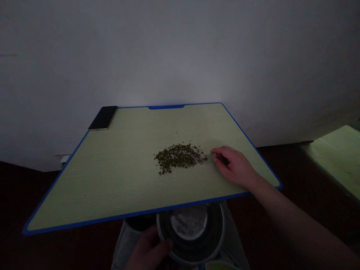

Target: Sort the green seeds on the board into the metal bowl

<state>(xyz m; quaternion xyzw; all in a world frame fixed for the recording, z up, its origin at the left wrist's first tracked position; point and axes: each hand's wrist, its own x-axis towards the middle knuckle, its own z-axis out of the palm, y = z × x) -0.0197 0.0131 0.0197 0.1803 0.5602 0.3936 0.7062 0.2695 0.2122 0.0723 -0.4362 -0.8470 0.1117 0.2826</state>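
A pile of small dark green beans (178, 156) lies near the middle of a pale green tabletop with a blue rim (92, 221). My right hand (234, 166) rests on the table just right of the pile, fingers curled and pressed together at the pile's edge; what they pinch is too small to name. My left hand (147, 249) is below the table's near edge, gripping the rim of a round metal bowl (216, 240) that holds something pale and grainy.
A black phone (102, 117) lies on the table's far left corner. A white wall stands right behind the table. A second pale green surface (339, 153) shows at the right edge. The scene is dim.
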